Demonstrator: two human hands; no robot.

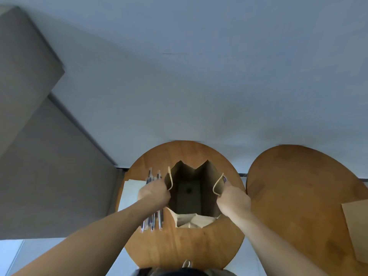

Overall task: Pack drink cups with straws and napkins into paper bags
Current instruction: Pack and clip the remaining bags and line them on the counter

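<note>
Head view, straight down into a paper bag (187, 174) standing upright on a round table (179, 246). Left hand (154, 193) and right hand (233, 198) each pinching 1 side of the rim, pulling the mouth wide. Nothing seen inside. Wrapped straws (160, 219) just beside the bag, passing under the left hand; held or merely lying there, cannot tell. Pale sheet (132, 188) further left, possibly napkins. No cup in sight. Step judged as opening the bag, packing not yet begun. Next: freeing 1 hand to fetch a cup, keeping the mouth open and the bag upright. No readable writing anywhere.
</note>
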